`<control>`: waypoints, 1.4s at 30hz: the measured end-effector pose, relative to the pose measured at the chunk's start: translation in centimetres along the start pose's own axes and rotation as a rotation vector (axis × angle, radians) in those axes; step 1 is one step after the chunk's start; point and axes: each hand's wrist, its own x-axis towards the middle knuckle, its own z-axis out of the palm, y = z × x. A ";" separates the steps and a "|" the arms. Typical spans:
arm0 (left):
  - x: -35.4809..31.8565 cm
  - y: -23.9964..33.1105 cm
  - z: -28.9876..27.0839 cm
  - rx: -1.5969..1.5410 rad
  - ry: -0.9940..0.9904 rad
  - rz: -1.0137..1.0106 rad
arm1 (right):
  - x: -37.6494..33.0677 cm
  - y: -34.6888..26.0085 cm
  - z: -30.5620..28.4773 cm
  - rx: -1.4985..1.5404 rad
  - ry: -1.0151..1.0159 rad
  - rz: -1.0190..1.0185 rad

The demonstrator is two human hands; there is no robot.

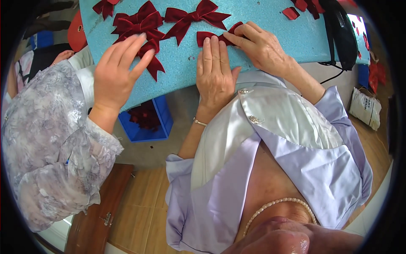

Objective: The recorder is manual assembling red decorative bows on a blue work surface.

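In the upper middle of the frame, a dark red velvet bow (pixel 201 38) lies on the light blue table (pixel 182 67), close to its near edge, and both hands of the person are upon it. The left hand (pixel 215 72) is flat, with its long fingers straight and side by side over the left part of the bow, and it grips nothing. The right hand (pixel 262 46) is bent inward, and its thumb and forefinger seem to pinch the right part of the bow, although the fingertips partly cover this place and I cannot be fully sure. I judge that the step in hand is the arranging of this one bow, held down on one side and worked on the other. The next move, in my opinion, calls for a steady left palm and a light pull from the right fingers, so that the loop is not crushed. Just beyond lies a second bow (pixel 196 17), with its tails spread, and to its left is a group of bows (pixel 141 17). Over this group's lower part reaches a co-worker's hand (pixel 113 76), its fingers loosely curved; whether it grips, I cannot tell.
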 end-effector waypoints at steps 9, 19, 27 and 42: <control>-0.7 -0.9 -2.3 0.031 -0.037 -0.050 | -0.4 -0.3 -0.5 0.010 0.027 0.038; -1.0 -0.9 -2.4 -0.001 0.073 -0.052 | 0.6 -1.3 -0.5 -0.031 0.024 0.058; -1.5 -1.7 -2.7 -0.021 0.183 -0.012 | 1.0 -2.1 1.5 0.003 0.035 0.085; -1.5 -0.1 -4.0 -1.289 0.084 -0.970 | 4.1 -3.3 3.0 0.030 0.058 0.053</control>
